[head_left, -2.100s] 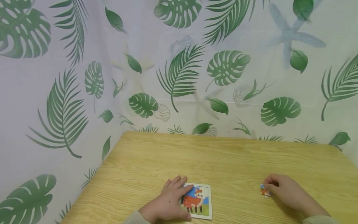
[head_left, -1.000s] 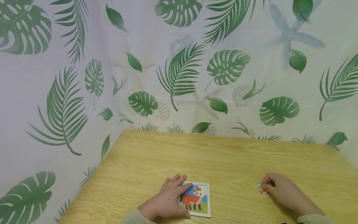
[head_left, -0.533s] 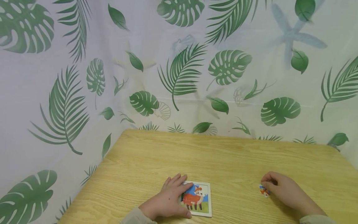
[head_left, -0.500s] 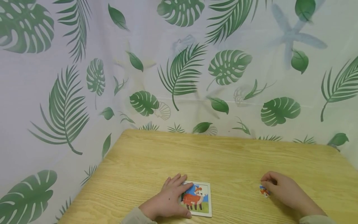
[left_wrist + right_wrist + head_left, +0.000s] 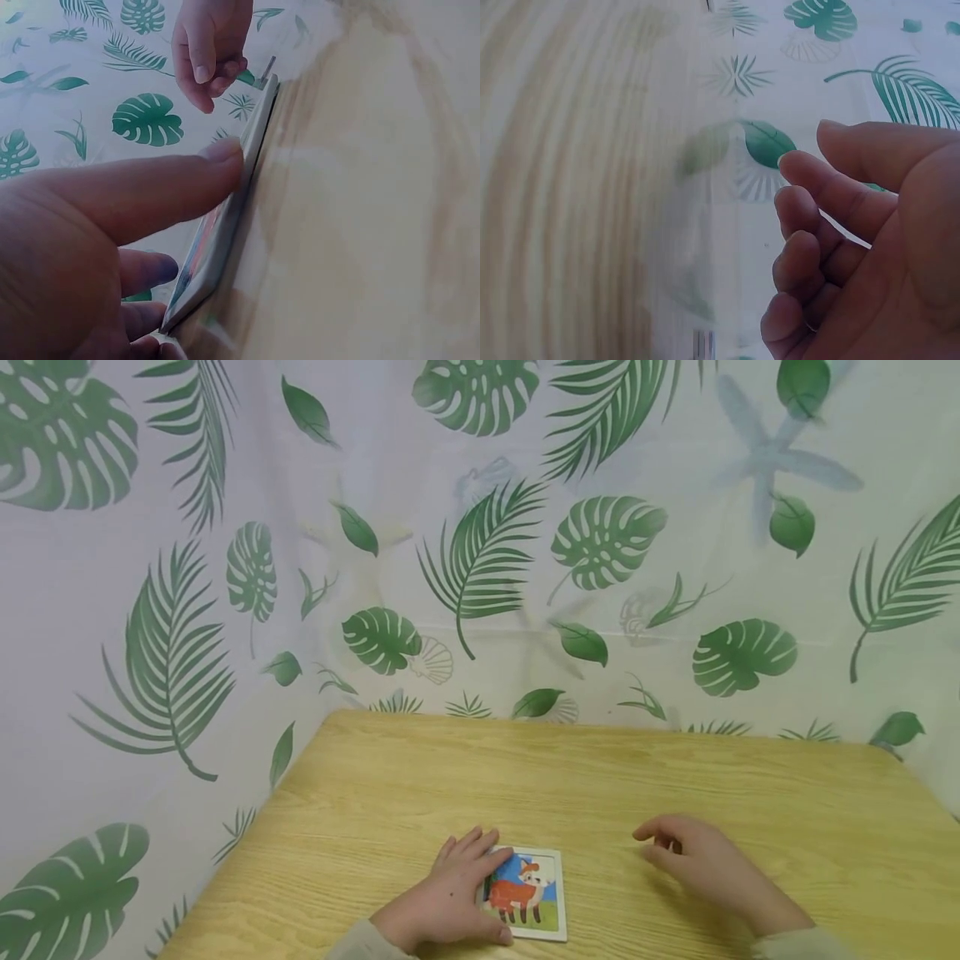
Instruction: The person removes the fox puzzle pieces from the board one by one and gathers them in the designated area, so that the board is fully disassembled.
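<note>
A small square jigsaw puzzle (image 5: pixel 525 906) with a fox picture lies in its white-rimmed tray on the table. A pale patch shows at the picture's upper right. My left hand (image 5: pixel 453 893) rests on the tray's left side with spread fingers; its straight thumb touches the tray's edge in the left wrist view. To the right, my right hand (image 5: pixel 701 868) hovers over the table, apart from the puzzle. Loosely bent fingers (image 5: pixel 799 259) and nothing between them show in the right wrist view. The small jigsaw piece seen earlier cannot be made out in the head view.
The wood-grain table (image 5: pixel 480 777) reaches back to a white curtain (image 5: pixel 495 677) printed with green leaves. The curtain also runs along the left side. A thin grey thing (image 5: pixel 268 67) stands out beyond the tray's far corner in the left wrist view.
My right hand held the jigsaw piece by its edge earlier; now it has moved left without the piece showing in its fingers. The left hand and the puzzle have stayed in place.
</note>
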The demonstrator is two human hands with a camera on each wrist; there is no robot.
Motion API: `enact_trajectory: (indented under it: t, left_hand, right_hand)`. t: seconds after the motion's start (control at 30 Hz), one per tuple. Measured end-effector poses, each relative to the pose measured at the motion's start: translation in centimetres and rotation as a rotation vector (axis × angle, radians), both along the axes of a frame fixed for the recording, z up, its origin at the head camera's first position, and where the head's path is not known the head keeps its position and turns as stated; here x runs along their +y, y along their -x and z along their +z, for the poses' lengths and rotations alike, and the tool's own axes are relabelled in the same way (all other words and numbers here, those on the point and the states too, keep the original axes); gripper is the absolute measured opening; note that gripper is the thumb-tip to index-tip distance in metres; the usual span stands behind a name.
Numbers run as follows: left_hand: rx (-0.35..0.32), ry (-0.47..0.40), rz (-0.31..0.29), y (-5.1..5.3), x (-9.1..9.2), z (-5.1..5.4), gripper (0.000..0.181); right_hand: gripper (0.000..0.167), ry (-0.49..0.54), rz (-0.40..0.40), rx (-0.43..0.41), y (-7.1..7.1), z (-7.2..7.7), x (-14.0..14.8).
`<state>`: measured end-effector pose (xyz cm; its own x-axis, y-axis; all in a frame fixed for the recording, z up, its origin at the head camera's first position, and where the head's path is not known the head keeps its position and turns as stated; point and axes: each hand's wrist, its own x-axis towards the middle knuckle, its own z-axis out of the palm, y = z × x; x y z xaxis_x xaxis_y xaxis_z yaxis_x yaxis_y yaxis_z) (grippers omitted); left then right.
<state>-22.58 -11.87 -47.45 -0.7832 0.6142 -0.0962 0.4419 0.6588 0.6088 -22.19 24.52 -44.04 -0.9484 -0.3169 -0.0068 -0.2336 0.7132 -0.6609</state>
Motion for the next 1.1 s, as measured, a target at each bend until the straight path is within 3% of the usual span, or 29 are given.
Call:
enact_trajectory:
  t: [0.4, 0.7, 1.1]
  left_hand:
    - [-0.046, -0.017, 0.032, -0.1, -0.1, 0.4, 0.103]
    - [-0.012, 0.008, 0.027, -0.2, 0.0, 0.5, 0.103]
    - [0.007, 0.02, 0.009, 0.0, -0.2, 0.3, 0.102]
  right_hand:
    - [0.022, 0.015, 0.088, 0.028, 0.2, -0.5, -4.2]
    - [0.02, 0.005, 0.149, 0.024, 0.4, -0.1, -8.0]
    - [0.025, 0.035, 0.201, -0.037, 1.2, -1.3, -11.1]
